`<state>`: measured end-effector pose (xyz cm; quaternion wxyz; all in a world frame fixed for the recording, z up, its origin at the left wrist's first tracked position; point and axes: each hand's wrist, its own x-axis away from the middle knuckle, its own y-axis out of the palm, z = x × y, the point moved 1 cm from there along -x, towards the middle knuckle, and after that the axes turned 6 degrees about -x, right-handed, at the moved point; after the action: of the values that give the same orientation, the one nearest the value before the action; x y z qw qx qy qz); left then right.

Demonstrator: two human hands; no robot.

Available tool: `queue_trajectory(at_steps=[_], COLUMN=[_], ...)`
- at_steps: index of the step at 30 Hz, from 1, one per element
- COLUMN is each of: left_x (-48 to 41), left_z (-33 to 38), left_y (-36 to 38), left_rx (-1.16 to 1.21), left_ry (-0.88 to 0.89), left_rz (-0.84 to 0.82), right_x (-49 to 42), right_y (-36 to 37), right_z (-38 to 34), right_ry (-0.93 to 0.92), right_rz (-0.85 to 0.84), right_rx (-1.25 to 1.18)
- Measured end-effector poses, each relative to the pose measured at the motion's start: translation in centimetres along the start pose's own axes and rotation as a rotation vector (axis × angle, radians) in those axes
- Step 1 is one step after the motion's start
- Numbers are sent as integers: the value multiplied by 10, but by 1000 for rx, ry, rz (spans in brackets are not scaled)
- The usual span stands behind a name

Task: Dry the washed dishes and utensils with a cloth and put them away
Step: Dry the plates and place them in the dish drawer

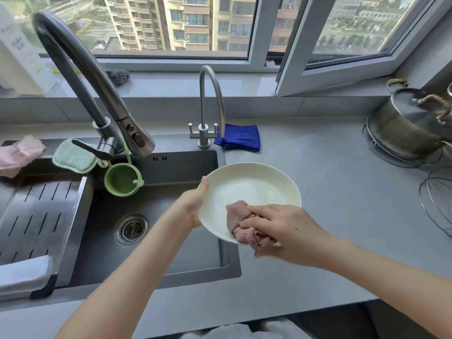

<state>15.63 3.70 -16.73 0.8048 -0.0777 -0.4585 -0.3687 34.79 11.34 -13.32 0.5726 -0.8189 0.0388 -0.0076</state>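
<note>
- Firstly, the sink point(171, 168) lies at the left, and a green strainer point(123, 181) hangs at its back wall.
- The left hand point(193, 205) grips the left rim of the white plate point(247, 187): thumb on top, other fingers hidden under it.
- The plate is held tilted over the sink's right edge.
- The right hand point(281, 228) presses the bunched pink cloth point(238, 216) on the plate's near part, fingers together and curled on it.
- A steel pot point(401, 128) stands far right.

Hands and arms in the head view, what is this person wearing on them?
Nothing visible. The left hand and right hand are bare, without gloves, rings or a watch, and both forearms are uncovered to the frame's edge, no sleeve showing.
</note>
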Motion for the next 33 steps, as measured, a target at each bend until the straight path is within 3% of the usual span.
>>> queue_trajectory(at_steps=[3,6,8,10,12,15,19,22,25,27,28,29,31,33], left_x=[-3,-2,-2,2,11,20,22,21,22,26,28,30,37,41], left_z=[8,21,27,37,48,62,68,60,53,51,51,51,52,52], left_y=[6,9,11,14,16,23,38,40,44,48,51,55,64,71], left_rx=[-81,-199,-522,-867,-949,-957,-878,-717,-629,-571,-537,-514,-509,-493], left_ry=[-133,-139,-30,274,515,562,548,528,511,505,512,533,596,642], left_rz=[-81,-165,-117,-82,-326,-651,-740,-682,-590,-533,-503,-478,-465,-470], right_x=[-6,-5,-1,1,5,5,3,1,-2,-3,-3,-6,-19,-29], right_y=[-16,-35,-45,-59,-71,-83,-83,-83,-83,-77,-72,-66,-46,-36], right_z=[17,25,29,38,54,73,90,93,87,76,68,58,38,30], right_ry=[24,190,308,380,419,448,436,475,486,484,459,398,318,405], right_rz=[30,125,107,78,60,56,131,351,833,1147,1203,1165,882,752], right_rx=[-98,-302,-600,-894,-1091,-1219,-1321,-1336,-1309,-1136,-979,-809,-412,-230])
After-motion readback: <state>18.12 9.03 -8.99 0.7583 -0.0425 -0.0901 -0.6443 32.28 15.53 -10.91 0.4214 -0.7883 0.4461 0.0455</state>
